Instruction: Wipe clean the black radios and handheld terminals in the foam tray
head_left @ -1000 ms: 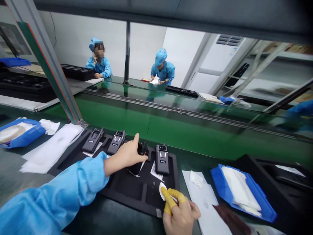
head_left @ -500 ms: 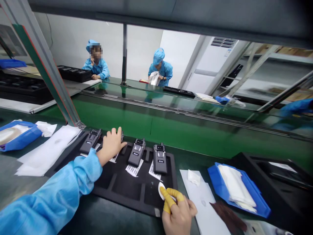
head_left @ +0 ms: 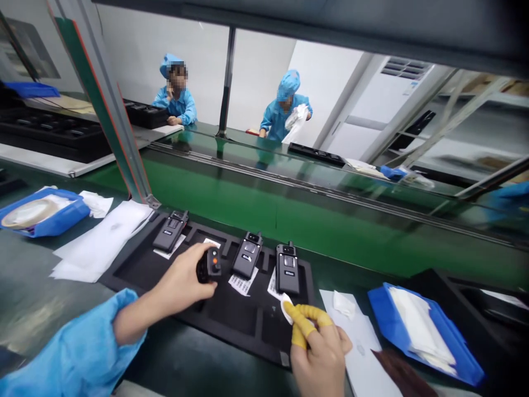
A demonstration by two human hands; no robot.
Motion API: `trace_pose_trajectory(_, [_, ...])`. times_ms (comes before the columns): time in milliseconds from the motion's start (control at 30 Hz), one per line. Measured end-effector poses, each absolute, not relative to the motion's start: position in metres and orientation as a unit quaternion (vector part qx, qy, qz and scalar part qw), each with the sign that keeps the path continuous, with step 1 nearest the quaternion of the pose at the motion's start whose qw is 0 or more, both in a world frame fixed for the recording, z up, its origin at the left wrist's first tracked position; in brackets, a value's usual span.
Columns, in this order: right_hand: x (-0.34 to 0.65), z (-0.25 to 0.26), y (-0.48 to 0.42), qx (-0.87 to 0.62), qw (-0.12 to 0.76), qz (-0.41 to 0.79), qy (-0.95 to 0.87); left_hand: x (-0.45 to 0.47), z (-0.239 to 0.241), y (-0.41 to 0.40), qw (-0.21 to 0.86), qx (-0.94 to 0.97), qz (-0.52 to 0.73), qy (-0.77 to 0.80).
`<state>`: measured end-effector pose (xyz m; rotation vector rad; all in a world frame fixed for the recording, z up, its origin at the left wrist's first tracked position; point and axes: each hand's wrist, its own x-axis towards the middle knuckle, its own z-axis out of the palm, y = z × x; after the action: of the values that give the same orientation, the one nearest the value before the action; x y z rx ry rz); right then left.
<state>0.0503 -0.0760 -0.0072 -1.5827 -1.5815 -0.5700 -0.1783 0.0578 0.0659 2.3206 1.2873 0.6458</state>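
Sitting inside left grip: black handheld radio.

Black radios line mid-frame, one showing an orange button; white pad, yellow finger cots, lower right!

The bench has a dark green, slightly shining top, and near its middle lies a wide black tray with compartments. To the left of this tray there are white sheets, and beyond them a blue bin. On the right side are placed other white papers, then a second blue bin, which stands near a black case.
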Motion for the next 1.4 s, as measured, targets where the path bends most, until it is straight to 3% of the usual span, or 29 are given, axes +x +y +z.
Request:
trace_pose_trajectory(233, [-0.012, 0.042, -0.038, -0.547, 0.464, -0.144, -0.682, -0.186, 0.053, 0.030, 0.331, 0.787, 0.278, 0.440])
trace_pose_trajectory(533, [-0.044, 0.049, -0.016, -0.514, 0.429, -0.146, -0.729, -0.188, 0.051, 0.029, 0.395, 0.778, 0.302, 0.385])
trace_pose_trajectory(1400, [-0.039, 0.049, -0.014, -0.503, 0.443, -0.180, -0.720, -0.190, 0.044, 0.029, 0.382, 0.790, 0.305, 0.370])
